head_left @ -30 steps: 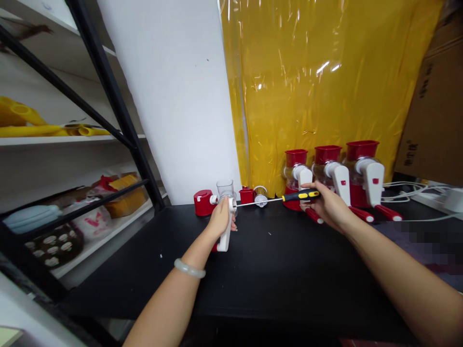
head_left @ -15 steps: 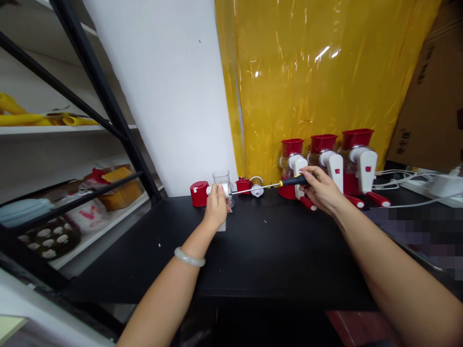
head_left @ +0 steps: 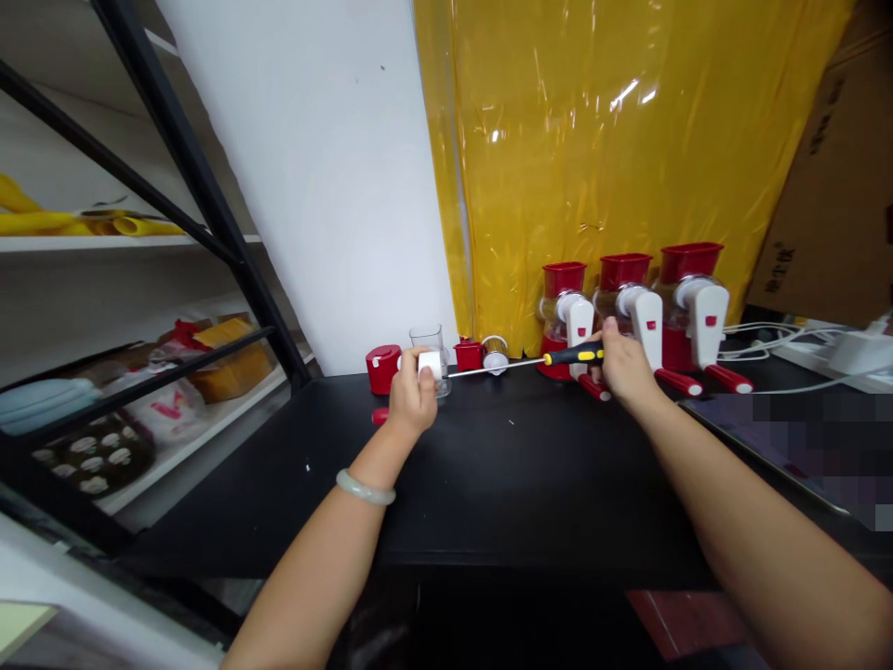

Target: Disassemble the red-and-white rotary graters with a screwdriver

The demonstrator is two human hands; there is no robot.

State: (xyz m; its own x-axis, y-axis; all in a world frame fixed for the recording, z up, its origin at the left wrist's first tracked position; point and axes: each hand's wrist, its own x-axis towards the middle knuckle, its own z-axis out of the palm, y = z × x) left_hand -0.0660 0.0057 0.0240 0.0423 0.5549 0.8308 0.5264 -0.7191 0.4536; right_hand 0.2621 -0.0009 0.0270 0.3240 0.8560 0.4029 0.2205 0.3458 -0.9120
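Observation:
My left hand (head_left: 411, 395) is closed around a white plastic crank part, whose round white end (head_left: 431, 363) faces right. A red handle grip (head_left: 380, 416) pokes out at the left of that hand. My right hand (head_left: 622, 361) grips a screwdriver (head_left: 573, 355) by its black and yellow handle. The long metal shaft points left, and its tip meets the white end; how far it goes in I cannot tell. Just behind my left hand stand a red base (head_left: 383, 368) and a clear plastic hopper (head_left: 426, 342).
Several assembled red and white rotary graters (head_left: 626, 307) stand at the back right. A small red container (head_left: 468, 355) and a clear drum (head_left: 495, 354) sit by the yellow sheet (head_left: 628, 140). A white power strip (head_left: 851, 358) lies right. Black shelving (head_left: 167, 121) rises left of the black table (head_left: 502, 502).
The crank part has turned in my left hand, and its red grip now shows at the left. My right hand has shifted its hold back along the screwdriver handle, showing more of it.

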